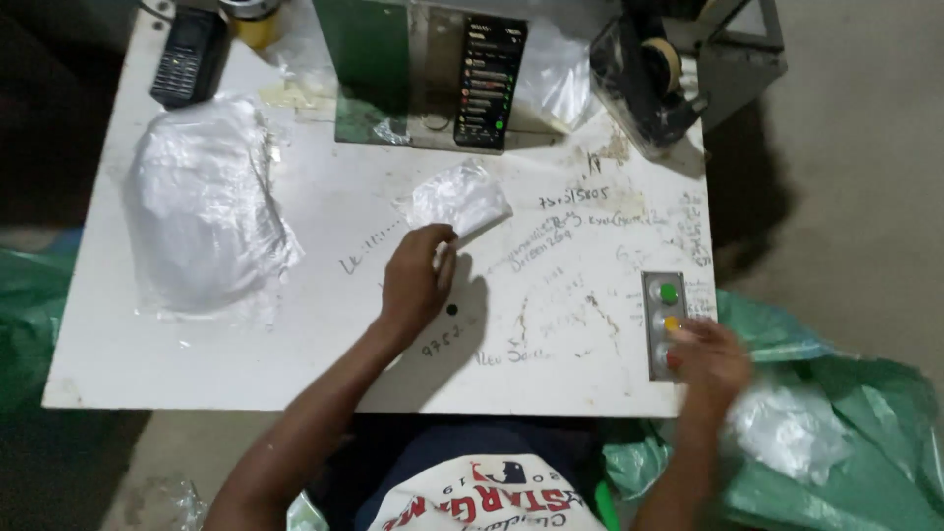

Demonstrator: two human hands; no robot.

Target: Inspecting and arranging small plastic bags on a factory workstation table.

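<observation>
Head view: left hand (pixel 415 280) lies palm down on the white table (pixel 295 364), arm reaching forward, fingertips pinching the near edge of one small clear plastic packet (pixel 460 200) at table centre. Right hand (pixel 710 360) is blurred at the table's right edge, fingers on the button panel (pixel 665 324); grip can't be told. Panel shows three buttons: green, yellow, red. One large bundle of clear plastic bags (pixel 202 206) lies at left. One black phone (pixel 187 57) top left. One tape dispenser (pixel 654 74) top right. Green sack (pixel 846 442) beside the table, holding clear plastic.
</observation>
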